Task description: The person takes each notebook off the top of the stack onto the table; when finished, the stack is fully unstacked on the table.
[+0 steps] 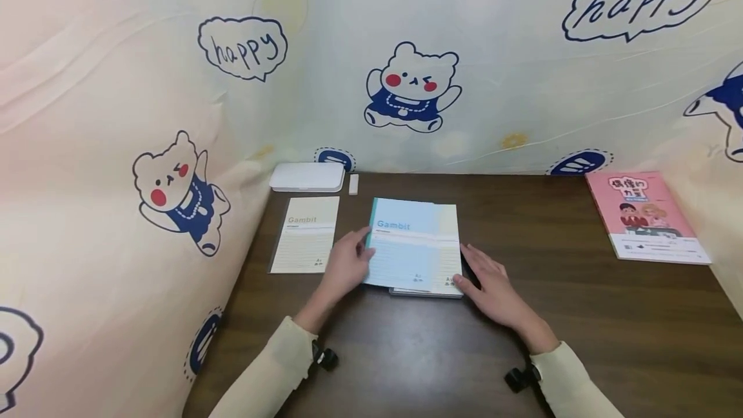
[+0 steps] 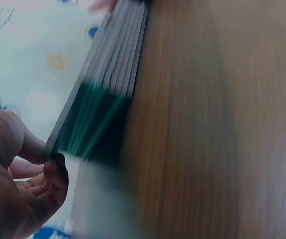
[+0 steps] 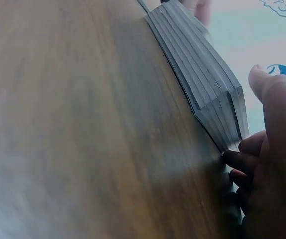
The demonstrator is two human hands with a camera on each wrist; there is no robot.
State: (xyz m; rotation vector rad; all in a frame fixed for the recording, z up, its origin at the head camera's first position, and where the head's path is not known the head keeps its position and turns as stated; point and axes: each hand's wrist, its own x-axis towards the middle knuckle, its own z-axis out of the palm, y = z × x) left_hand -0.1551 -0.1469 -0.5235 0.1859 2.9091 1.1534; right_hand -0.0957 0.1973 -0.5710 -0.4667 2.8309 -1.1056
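Note:
A blue notebook [image 1: 400,250] marked Gambit lies on top of a stack, shifted left so that a cream notebook [image 1: 448,237] shows beneath its right side. My left hand [image 1: 348,263] pinches the blue notebook's left edge between thumb and fingers. In the left wrist view the stack [image 2: 113,59] shows several layers with green spines. On the other side, my right hand [image 1: 490,286] rests against the stack's right edge, its fingers extended along it. From the right wrist, the page edges of the stack [image 3: 192,59] appear beside the fingertips [image 3: 239,162].
Left of the stack lies another cream Gambit notebook [image 1: 304,237]. Behind it are a white flat case [image 1: 306,177] and a small white block [image 1: 353,184]. A pink book [image 1: 647,218] lies at the table's right. Printed cloth [image 1: 493,82] hangs behind the brown table [image 1: 406,353].

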